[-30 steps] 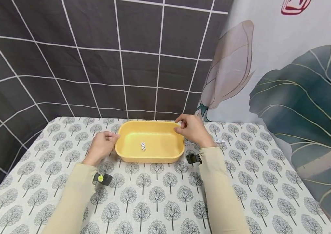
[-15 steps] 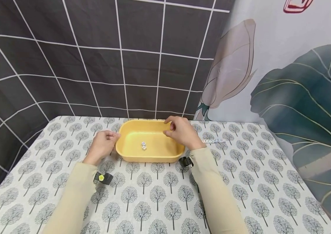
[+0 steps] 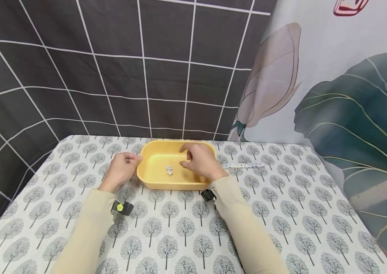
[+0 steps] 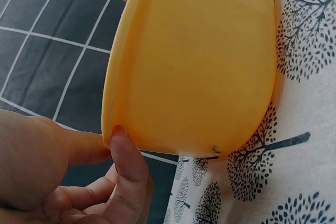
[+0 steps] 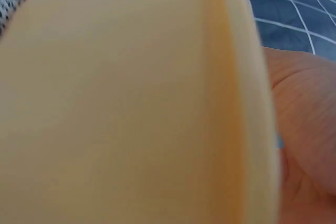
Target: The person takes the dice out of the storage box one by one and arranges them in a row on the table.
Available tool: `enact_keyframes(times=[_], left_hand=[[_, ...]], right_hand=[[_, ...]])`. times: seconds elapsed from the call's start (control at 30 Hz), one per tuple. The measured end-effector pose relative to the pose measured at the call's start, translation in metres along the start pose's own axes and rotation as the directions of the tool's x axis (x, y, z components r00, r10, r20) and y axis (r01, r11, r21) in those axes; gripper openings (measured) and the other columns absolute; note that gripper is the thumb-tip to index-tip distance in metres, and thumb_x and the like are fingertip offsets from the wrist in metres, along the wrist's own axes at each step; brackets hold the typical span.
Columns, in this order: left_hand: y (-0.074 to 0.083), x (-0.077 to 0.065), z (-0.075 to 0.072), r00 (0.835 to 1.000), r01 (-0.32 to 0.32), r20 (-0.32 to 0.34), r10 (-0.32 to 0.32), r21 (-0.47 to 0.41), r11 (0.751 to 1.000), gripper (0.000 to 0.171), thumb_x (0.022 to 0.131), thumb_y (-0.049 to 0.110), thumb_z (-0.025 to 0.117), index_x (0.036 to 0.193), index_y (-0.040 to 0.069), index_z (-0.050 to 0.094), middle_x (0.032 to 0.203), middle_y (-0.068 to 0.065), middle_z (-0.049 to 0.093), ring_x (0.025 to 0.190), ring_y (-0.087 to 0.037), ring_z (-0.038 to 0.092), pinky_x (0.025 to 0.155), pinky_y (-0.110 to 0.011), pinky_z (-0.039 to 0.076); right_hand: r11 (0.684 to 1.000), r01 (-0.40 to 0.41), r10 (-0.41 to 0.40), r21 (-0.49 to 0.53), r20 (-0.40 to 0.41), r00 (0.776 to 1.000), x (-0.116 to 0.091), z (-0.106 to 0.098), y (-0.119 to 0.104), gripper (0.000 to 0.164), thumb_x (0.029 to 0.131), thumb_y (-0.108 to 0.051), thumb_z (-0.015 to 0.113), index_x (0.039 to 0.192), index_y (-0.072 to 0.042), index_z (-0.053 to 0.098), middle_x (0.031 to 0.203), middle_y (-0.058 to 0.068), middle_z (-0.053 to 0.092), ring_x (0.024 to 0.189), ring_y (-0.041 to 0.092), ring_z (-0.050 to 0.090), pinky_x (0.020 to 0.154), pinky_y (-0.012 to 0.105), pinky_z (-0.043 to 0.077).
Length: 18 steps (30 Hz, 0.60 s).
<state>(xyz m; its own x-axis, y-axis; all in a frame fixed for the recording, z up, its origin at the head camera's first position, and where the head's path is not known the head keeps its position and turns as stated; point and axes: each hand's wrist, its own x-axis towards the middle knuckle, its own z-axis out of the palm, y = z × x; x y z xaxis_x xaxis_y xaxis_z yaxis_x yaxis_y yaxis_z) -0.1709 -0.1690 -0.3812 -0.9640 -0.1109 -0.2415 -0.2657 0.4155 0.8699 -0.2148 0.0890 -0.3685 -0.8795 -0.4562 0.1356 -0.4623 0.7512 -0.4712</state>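
Observation:
A yellow plastic basin [image 3: 155, 185] sits on the patterned cloth, and two small white dice [image 3: 169, 170] lie inside it, left of its middle. My left hand [image 3: 120, 169] pinches the rim at the basin's left end; in the left wrist view its thumb and finger [image 4: 129, 171] meet on either side of the wall. Over the right half of the basin is my right hand [image 3: 200, 160], its index finger and thumb spread apart toward the dice with nothing seen between them. The basin's near wall [image 5: 121, 108] hides most of that hand in the right wrist view.
To the right of the basin lies a thin row of small white marked pieces [image 3: 242, 166], like dice lined up. The tree-print cloth [image 3: 166, 239] covers the table. Behind it hangs a dark gridded cloth [image 3: 166, 83], with a floral curtain [image 3: 316, 95] at right.
My right hand has moved left from the basin's right end to over its inside, uncovering more of the white row. My left hand keeps its hold on the rim; the dice stay put.

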Motion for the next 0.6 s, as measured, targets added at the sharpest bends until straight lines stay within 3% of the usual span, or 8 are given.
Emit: enact_keyframes(times=[0.3, 0.6], left_hand=[[0.001, 0.001, 0.004, 1.000, 0.007, 0.009, -0.007, -0.001, 1.000, 0.034, 0.105, 0.022, 0.055, 0.128, -0.004, 0.058, 0.109, -0.015, 0.063, 0.082, -0.016, 0.061, 0.072, -0.030, 0.061], [-0.003, 0.003, 0.000, 1.000, 0.009, 0.012, -0.010, 0.003, 1.000, 0.036, 0.106, 0.024, 0.055, 0.129, -0.004, 0.057, 0.111, -0.015, 0.063, 0.083, -0.016, 0.061, 0.072, -0.028, 0.060]], right_hand=[[0.999, -0.036, 0.036, 0.000, 0.119, 0.992, -0.003, 0.014, -0.007, 0.038, 0.086, -0.014, 0.079, 0.123, -0.014, 0.069, 0.083, 0.000, 0.061, 0.072, 0.013, 0.053, 0.065, 0.025, 0.044], [0.999, -0.039, 0.033, 0.020, 0.252, 0.967, 0.002, 0.028, -0.011, 0.052, 0.085, -0.003, 0.072, 0.134, -0.017, 0.065, 0.077, 0.000, 0.061, 0.067, 0.011, 0.053, 0.060, 0.024, 0.044]])
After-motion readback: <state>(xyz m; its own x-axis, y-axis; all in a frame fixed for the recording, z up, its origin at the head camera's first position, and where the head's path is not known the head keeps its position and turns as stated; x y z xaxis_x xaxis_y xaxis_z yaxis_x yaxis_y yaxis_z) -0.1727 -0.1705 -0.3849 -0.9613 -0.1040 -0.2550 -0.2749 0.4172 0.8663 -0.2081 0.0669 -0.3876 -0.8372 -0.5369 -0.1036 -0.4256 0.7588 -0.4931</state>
